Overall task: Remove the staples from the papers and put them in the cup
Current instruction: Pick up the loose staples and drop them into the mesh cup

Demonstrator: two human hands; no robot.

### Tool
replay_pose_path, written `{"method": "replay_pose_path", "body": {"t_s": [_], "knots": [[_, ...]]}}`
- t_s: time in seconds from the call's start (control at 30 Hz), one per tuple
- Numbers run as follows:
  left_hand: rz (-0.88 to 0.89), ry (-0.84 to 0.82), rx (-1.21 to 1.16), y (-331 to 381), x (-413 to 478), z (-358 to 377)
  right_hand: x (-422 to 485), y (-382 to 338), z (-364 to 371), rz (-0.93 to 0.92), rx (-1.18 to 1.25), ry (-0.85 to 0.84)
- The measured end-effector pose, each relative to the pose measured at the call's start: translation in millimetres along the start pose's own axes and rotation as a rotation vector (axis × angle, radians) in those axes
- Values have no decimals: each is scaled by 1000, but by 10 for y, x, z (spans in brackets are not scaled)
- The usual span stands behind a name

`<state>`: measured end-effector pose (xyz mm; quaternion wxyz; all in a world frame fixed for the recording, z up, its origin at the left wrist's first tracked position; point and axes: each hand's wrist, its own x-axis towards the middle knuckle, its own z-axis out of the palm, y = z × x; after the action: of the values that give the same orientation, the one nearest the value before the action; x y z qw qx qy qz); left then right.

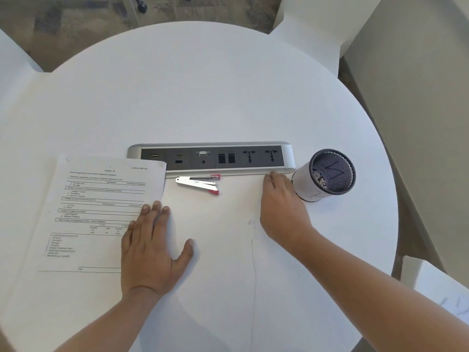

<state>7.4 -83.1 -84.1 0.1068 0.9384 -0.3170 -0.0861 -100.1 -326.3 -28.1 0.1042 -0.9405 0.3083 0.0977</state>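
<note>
My flat left hand (149,252) keeps the printed white papers (101,199) still, I think. My right hand (281,207) rests open by the black mesh cup (331,171).

The papers (101,199) hide the socket strip's (215,158) near-left corner; their print is too blurred to read.

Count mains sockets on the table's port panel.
2 at the right end of the port panel: inner socket, outer socket. Papers cover its left corner, possibly hiding more.
</note>
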Motion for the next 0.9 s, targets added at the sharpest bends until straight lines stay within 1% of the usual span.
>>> {"method": "replay_pose_path", "body": {"t_s": [0.13,0.27,0.33,0.43,0.53,0.57,0.6,0.67,0.7,0.77,0.83,0.9], "knots": [[-2,6,-7,2,1,0,46,19,62,87,-19,-28],[-1,13,-14,10,6,1,-52,-7,79,104,7,-26],[-3,14,-12,13,0,-1,-147,-65,102,82,-1,-17],[-6,15,-4,10,-1,-2,-369,-198,151,-3,-21,-5],[-8,15,-5,3,5,1,-529,-257,182,-99,48,-53],[-6,16,-6,1,6,3,-532,-237,176,-98,107,-64],[-5,16,-7,1,5,4,-515,-198,158,-67,185,-55],[-2,15,-4,5,3,4,-449,-72,92,44,325,29],[-1,15,-4,6,5,3,-413,-5,54,96,353,76],[-1,13,-3,4,6,5,-345,95,5,157,317,126],[-3,11,0,-3,2,9,-264,129,9,170,237,110],[-2,14,-1,-2,-1,10,-199,120,41,143,159,73]]}}
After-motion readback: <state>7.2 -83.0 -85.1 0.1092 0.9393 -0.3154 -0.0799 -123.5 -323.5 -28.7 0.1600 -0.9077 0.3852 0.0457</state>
